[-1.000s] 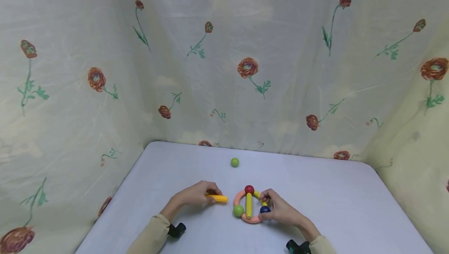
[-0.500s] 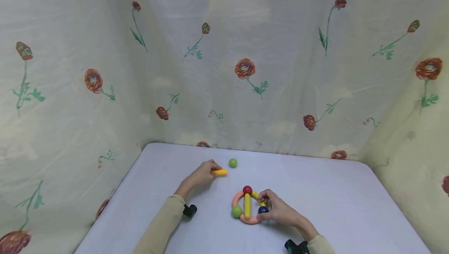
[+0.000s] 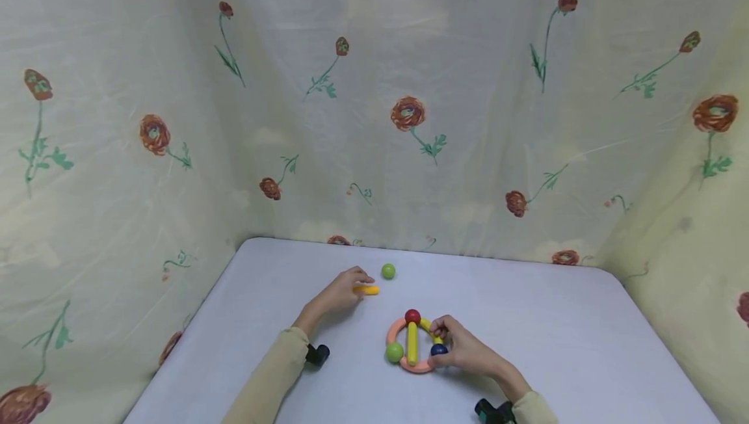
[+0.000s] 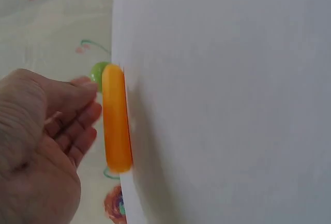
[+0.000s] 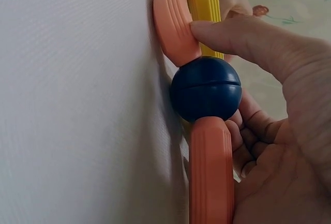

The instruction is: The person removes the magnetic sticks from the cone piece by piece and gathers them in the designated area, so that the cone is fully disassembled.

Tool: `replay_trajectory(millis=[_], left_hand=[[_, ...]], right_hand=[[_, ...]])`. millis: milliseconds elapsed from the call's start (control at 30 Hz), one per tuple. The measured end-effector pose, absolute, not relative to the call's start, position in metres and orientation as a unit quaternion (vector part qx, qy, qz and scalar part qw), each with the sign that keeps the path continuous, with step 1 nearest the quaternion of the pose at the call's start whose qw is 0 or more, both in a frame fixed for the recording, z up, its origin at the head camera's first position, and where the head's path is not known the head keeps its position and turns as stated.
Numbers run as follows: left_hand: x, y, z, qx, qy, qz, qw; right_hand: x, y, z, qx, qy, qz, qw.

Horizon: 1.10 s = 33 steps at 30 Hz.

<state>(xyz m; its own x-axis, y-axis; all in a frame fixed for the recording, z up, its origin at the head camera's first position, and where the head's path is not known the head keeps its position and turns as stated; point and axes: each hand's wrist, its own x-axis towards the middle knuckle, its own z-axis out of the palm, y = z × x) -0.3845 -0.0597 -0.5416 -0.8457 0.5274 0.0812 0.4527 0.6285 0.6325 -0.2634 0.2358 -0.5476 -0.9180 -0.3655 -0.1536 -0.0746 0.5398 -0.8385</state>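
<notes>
My left hand [image 3: 339, 291] hovers around the near end of an orange-yellow toy rod [image 4: 117, 123], which lies on the white table. In the left wrist view, thumb and fingers stand slightly apart from the rod. My right hand [image 3: 468, 349] grips a ring of toy rods and balls by its right side, at a dark blue ball [image 5: 206, 88]. The thumb presses a curved salmon rod [image 5: 176, 22]; the other fingers are partly hidden behind. In the ring are a red ball [image 3: 412, 316], a green ball [image 3: 394, 352] and a straight yellow rod [image 3: 412, 344].
A loose green ball [image 3: 388, 271] lies near the back of the white table [image 3: 497, 294], just beyond the orange-yellow rod. A flower-printed curtain [image 3: 351, 131] hangs behind the table and along its sides.
My left hand has moved away from me with the orange-yellow rod, set it near the loose green ball and let go. The right hand stays on the ring.
</notes>
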Motion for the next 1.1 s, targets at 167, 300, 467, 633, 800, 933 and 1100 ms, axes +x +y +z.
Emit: replay_trajectory(millis=[167, 300, 467, 633, 800, 933, 1100], left_hand=[[-0.366, -0.043, -0.535, 0.314, 0.860, 0.393, 0.085], [-0.351, -0.024, -0.535, 0.374, 0.831, 0.398, 0.106], [-0.336, -0.007, -0.538, 0.407, 0.799, 0.413, 0.159], [-0.329, 0.002, -0.540, 0.431, 0.787, 0.406, 0.172], [-0.326, 0.004, -0.539, 0.437, 0.798, 0.379, 0.170], [-0.324, 0.005, -0.537, 0.459, 0.814, 0.321, 0.154], [-0.323, 0.008, -0.536, 0.484, 0.818, 0.277, 0.137]], right_hand=[[-0.263, 0.238, -0.546, -0.125, 0.859, -0.467, 0.168], [-0.264, 0.240, -0.546, -0.126, 0.856, -0.470, 0.173], [-0.264, 0.241, -0.546, -0.131, 0.854, -0.472, 0.174], [-0.264, 0.242, -0.546, -0.133, 0.852, -0.474, 0.178], [-0.264, 0.242, -0.546, -0.137, 0.850, -0.477, 0.178], [-0.265, 0.243, -0.548, -0.142, 0.847, -0.481, 0.177], [-0.265, 0.242, -0.549, -0.138, 0.843, -0.488, 0.180]])
